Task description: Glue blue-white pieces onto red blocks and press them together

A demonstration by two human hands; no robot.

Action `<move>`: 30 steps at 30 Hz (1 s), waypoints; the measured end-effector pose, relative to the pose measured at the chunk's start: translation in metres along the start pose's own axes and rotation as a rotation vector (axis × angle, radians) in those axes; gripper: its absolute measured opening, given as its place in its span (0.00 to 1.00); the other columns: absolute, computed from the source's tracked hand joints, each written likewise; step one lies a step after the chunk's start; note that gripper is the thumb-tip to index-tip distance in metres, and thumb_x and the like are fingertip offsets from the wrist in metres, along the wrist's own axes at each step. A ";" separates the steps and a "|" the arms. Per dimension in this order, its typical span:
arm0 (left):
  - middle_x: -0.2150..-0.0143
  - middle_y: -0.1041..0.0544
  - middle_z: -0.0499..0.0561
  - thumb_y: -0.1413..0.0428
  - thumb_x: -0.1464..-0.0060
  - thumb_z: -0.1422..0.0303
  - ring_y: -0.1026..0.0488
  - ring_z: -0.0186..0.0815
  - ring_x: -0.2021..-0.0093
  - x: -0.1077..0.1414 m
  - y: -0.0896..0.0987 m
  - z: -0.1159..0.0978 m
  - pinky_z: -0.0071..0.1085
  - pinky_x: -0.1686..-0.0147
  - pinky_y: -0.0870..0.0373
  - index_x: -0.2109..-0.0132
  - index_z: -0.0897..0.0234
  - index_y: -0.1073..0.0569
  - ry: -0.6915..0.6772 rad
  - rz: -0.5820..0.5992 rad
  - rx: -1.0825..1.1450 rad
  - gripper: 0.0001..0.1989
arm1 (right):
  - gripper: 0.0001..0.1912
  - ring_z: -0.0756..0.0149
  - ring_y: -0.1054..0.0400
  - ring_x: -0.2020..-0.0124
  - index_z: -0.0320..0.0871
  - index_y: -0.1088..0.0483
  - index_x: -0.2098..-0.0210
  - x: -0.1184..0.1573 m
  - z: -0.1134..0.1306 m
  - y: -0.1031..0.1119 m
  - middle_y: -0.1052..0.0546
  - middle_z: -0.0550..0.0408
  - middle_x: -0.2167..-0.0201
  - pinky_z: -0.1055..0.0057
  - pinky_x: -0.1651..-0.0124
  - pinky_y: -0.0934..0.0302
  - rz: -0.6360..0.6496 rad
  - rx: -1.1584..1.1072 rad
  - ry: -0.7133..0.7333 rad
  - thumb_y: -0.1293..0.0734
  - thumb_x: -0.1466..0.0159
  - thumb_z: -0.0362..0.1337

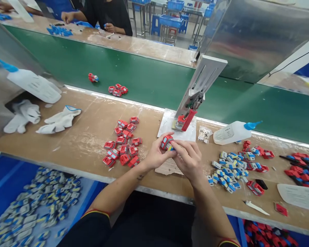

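Both hands meet over the bench in front of the press. My left hand (157,152) is closed around a red and grey plastic toy part (167,142). Against its lower right side sits a small blue and yellow piece (170,148), pinched by the fingers of my right hand (189,157); the fingertips partly hide it. Just beyond stands a metal toggle press (193,94) with a red handle, on a white sheet (164,125). Left of my hands lies a group of red parts (123,149). To the right is a pile of blue, white and yellow pieces (230,169).
A green conveyor belt (149,79) runs behind the bench, carrying several red parts (117,90). White bottles (229,132), cotton swabs (204,134), gloves (59,120) and a knife (256,207) lie around. Blue bins (91,192) sit below the edge. A co-worker (105,17) works opposite.
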State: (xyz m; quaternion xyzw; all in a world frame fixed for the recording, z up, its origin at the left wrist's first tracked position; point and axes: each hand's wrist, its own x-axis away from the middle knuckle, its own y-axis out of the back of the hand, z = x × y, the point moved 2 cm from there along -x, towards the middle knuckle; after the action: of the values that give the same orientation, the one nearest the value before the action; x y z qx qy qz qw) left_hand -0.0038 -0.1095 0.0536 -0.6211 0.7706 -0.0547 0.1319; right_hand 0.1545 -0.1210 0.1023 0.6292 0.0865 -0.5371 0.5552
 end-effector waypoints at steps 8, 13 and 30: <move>0.40 0.23 0.61 0.33 0.45 0.59 0.22 0.47 0.43 -0.044 0.070 -0.058 0.40 0.44 0.23 0.37 0.62 0.31 -0.101 0.186 -0.656 0.32 | 0.19 0.54 0.27 0.44 0.52 0.29 0.44 0.014 -0.058 0.024 0.28 0.44 0.38 0.59 0.55 0.24 0.160 -0.282 -0.374 0.28 0.32 0.46; 0.21 0.45 0.66 0.39 0.44 0.65 0.27 0.49 0.35 -0.101 0.059 -0.057 0.39 0.43 0.27 0.40 0.64 0.29 -0.193 0.690 -1.086 0.25 | 0.23 0.54 0.32 0.36 0.53 0.31 0.40 0.002 -0.081 -0.003 0.30 0.44 0.34 0.60 0.51 0.25 0.311 -0.443 -0.467 0.28 0.32 0.49; 0.18 0.52 0.65 0.43 0.41 0.71 0.21 0.51 0.46 -0.115 0.021 -0.058 0.42 0.51 0.27 0.28 0.71 0.37 -0.241 0.871 -1.593 0.35 | 0.33 0.56 0.23 0.40 0.56 0.28 0.35 -0.150 -0.079 0.061 0.25 0.54 0.34 0.65 0.54 0.28 -0.023 -0.389 -0.218 0.47 0.27 0.64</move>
State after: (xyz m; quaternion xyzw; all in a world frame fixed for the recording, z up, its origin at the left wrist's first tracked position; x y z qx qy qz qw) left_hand -0.0168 0.0022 0.1198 -0.1846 0.7276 0.6128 -0.2470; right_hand 0.1822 -0.0073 0.2402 0.4475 0.1350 -0.5815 0.6659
